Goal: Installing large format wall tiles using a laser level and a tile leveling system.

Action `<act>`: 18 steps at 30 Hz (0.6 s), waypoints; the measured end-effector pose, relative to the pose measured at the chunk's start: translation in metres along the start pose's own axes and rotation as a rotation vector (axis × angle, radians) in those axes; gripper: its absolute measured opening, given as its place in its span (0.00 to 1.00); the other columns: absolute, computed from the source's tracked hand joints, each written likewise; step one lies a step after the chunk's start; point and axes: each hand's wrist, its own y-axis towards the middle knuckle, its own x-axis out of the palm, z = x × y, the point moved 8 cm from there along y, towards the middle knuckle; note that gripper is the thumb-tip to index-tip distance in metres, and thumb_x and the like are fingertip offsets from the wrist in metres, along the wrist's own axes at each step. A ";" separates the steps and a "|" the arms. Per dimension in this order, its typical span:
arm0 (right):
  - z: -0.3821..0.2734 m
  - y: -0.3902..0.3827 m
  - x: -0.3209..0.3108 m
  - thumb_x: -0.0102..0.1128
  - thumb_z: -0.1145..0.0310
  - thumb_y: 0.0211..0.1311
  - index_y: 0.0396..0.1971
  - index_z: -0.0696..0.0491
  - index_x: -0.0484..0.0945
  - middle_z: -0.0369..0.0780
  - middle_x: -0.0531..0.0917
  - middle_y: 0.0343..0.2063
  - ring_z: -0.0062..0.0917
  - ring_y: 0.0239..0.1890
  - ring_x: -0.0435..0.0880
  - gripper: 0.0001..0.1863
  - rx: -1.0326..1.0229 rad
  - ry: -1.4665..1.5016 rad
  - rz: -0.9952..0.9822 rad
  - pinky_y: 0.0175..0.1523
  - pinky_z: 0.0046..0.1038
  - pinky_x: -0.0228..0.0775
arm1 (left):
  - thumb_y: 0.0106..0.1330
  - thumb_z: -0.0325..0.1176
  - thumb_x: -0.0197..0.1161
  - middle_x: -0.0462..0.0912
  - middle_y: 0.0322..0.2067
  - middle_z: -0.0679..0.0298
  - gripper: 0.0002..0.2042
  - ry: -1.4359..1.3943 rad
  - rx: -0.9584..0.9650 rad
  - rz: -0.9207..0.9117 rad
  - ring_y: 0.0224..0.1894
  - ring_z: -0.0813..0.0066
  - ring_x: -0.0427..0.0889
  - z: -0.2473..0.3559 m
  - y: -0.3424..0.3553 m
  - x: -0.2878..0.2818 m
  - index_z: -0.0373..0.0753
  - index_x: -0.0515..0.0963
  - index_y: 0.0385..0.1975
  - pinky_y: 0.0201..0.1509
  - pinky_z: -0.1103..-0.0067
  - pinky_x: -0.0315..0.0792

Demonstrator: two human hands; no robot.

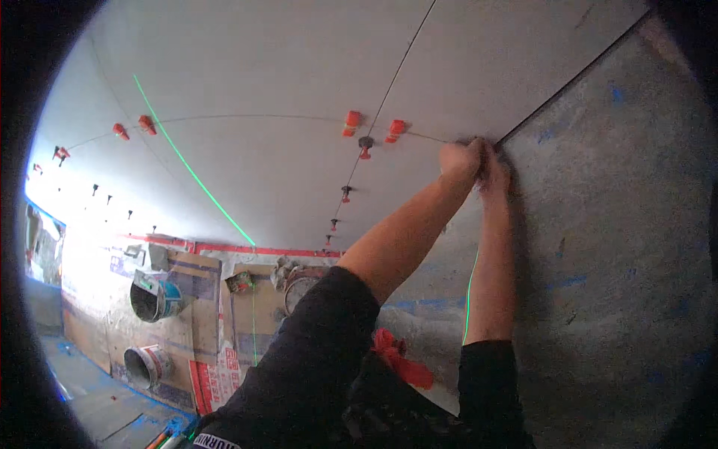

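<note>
Both my arms reach up to the edge of the large grey tiles (277, 67), where a thin joint meets the bare grey wall. My left hand (458, 159) is closed at that edge, its fingers bent inward. Right beside it, my right hand (494, 172) is closed too, its fingertips close to the left ones. Whatever is between them is hidden and too small to make out. Left of my hands, an orange-red wedge (396, 131) and another red wedge (351, 123) sit on the same joint. Below them a black-and-red levelling clip (365, 147) straddles the crossing joint.
More red wedges (147, 125) and several clips (345, 194) follow the joints. A green laser line (194, 172) crosses the tiles. Lower left, an open bucket (170, 301) and a second bucket (146, 367) stand near cardboard sheets (196, 280). Red plastic (404, 365) lies below my arms.
</note>
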 end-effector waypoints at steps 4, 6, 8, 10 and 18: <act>0.014 -0.025 0.075 0.44 0.48 0.83 0.66 0.55 0.73 0.40 0.80 0.60 0.34 0.59 0.78 0.28 0.259 0.684 -0.426 0.64 0.38 0.72 | 0.59 0.48 0.75 0.88 0.44 0.37 0.27 -0.070 -0.047 0.048 0.51 0.39 0.88 0.002 0.003 -0.020 0.24 0.86 0.41 0.55 0.58 0.81; 0.009 -0.009 0.073 0.41 0.47 0.83 0.65 0.54 0.72 0.41 0.78 0.61 0.35 0.62 0.76 0.28 0.202 0.623 -0.525 0.71 0.39 0.64 | 0.59 0.48 0.75 0.88 0.43 0.37 0.26 -0.123 -0.066 0.054 0.50 0.39 0.88 0.004 0.000 -0.018 0.24 0.86 0.40 0.54 0.58 0.81; 0.004 0.016 0.060 0.40 0.47 0.83 0.64 0.54 0.73 0.42 0.79 0.60 0.35 0.61 0.76 0.28 0.146 0.608 -0.559 0.70 0.39 0.65 | 0.60 0.46 0.75 0.88 0.42 0.35 0.25 -0.136 -0.025 0.090 0.49 0.39 0.88 0.020 -0.012 -0.013 0.23 0.85 0.38 0.52 0.57 0.81; 0.028 0.025 0.060 0.40 0.47 0.83 0.63 0.55 0.73 0.42 0.79 0.59 0.35 0.61 0.76 0.28 0.127 0.618 -0.587 0.70 0.39 0.66 | 0.60 0.45 0.75 0.88 0.41 0.35 0.24 -0.129 -0.017 0.102 0.49 0.38 0.88 0.013 -0.018 -0.015 0.23 0.85 0.37 0.52 0.57 0.81; 0.043 0.029 0.080 0.43 0.45 0.81 0.65 0.54 0.71 0.44 0.76 0.61 0.36 0.64 0.73 0.29 0.069 0.689 -0.590 0.71 0.38 0.64 | 0.60 0.42 0.77 0.89 0.43 0.41 0.22 -0.082 0.082 0.186 0.48 0.43 0.90 0.005 -0.011 -0.029 0.25 0.86 0.41 0.53 0.59 0.81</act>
